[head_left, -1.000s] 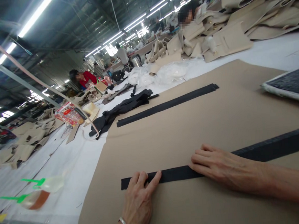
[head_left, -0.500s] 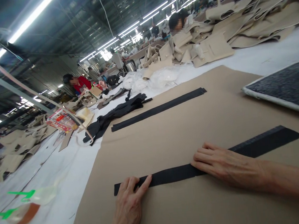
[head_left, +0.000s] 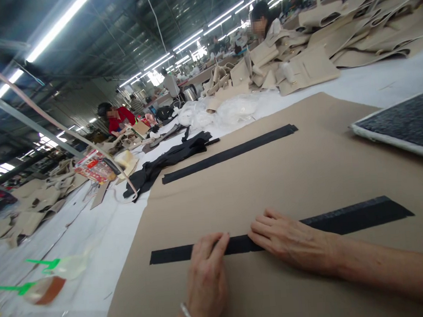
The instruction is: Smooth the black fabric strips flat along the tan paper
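A long black strip (head_left: pixel 362 218), apparently fabric, lies across a beige sheet (head_left: pixel 258 189). Its right part is wider, with a shinier band along the upper edge. My left hand (head_left: pixel 209 271), wearing a silver bracelet, presses its closed fingers on the strip left of the middle. Just to the right, my right hand (head_left: pixel 287 238) has its bent fingers together on the same strip and covers part of it. Only a short stretch of strip shows between the hands. Farther back on the sheet lies a second black strip (head_left: pixel 229 154), which neither hand touches.
A dark grey board with a white edge (head_left: pixel 406 123) sits at the right. Black fabric pieces (head_left: pixel 167 157), clear plastic (head_left: pixel 229 110) and piled beige pieces (head_left: pixel 306 65) lie behind. Two green-tipped bottles (head_left: pixel 46 288) are at the left. Co-workers (head_left: pixel 120 117) are farther off.
My left hand has slid right along the strip and its fingers have come together. My right hand has shifted left, closer to it. The near strip has moved slightly left, its right end lower.
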The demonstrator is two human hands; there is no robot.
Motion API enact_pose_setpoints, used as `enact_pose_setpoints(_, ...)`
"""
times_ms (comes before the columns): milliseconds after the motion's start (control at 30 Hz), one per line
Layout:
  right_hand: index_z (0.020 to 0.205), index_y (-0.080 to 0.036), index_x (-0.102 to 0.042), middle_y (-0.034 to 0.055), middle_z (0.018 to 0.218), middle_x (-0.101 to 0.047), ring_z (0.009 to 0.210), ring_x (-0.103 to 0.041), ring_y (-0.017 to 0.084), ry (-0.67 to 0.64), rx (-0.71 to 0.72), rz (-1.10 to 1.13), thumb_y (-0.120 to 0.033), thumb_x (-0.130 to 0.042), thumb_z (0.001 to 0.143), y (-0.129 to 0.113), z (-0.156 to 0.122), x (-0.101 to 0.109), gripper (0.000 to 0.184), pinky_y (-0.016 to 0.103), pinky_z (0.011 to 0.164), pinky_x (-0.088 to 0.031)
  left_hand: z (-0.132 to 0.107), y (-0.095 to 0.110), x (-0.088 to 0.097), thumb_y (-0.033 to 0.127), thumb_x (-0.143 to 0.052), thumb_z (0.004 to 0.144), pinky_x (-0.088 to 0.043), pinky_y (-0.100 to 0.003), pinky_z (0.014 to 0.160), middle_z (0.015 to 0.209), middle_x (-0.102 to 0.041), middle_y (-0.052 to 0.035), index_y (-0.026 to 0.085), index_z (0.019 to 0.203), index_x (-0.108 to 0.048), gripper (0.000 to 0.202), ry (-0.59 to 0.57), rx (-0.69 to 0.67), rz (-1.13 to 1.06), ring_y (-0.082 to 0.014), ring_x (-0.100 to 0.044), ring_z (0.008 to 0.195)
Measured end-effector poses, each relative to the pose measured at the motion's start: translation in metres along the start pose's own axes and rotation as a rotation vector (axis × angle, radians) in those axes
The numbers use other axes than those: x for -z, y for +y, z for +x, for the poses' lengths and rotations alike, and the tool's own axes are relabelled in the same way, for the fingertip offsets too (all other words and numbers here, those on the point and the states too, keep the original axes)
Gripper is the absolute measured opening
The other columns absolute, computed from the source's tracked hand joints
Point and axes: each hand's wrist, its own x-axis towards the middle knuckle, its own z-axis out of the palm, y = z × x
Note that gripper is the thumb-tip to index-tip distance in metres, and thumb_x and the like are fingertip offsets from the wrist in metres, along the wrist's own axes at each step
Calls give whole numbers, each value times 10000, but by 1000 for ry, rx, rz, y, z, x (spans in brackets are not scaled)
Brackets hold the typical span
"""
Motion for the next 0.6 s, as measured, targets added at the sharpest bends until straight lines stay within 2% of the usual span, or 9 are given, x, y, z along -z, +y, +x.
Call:
enact_pose_setpoints(67, 948, -130, -575, 45, 852, -515, 762, -445, 201, 11, -14, -12, -56, -506, 912, 0, 0, -1, 108, 351, 756, -372, 12, 25, -18, -25, -355, 836, -483, -372, 944, 1148, -618, -93, 167, 1261, -566, 511, -84, -9, -106, -208, -550, 1057)
enact_pose_setpoints(133, 938, -132, -572, 43, 853, -515, 768, -446, 200, 14, -16, -7, -73, -500, 925, 1, -2, -2, 93, 353, 758, -368, 18, 35, -30, -28, -362, 827, -500, -389, 911, 1096, -624, -93, 159, 1268, -555, 517, -135, -10, -133, -219, -552, 1000)
enact_pose_setpoints(367, 863, -151, -534, 30, 869, -513, 767, -435, 187, -15, 10, 58, -67, -492, 937, 12, -15, -1, 119, 344, 746, -331, 16, 26, -30, -7, -375, 857, -504, -392, 870, 1021, -619, -76, 179, 1298, -538, 505, -175, -42, -40, -225, -532, 928)
enact_pose_setpoints(600, 842, -153, -538, 29, 846, -518, 740, -435, 182, 5, 21, 82, -54, -489, 929, 21, -37, 10, 141, 342, 728, -307, 19, 32, -30, -31, -374, 837, -492, -376, 842, 1000, -588, -73, 207, 1370, -505, 598, -249, -46, 65, -222, -502, 897)
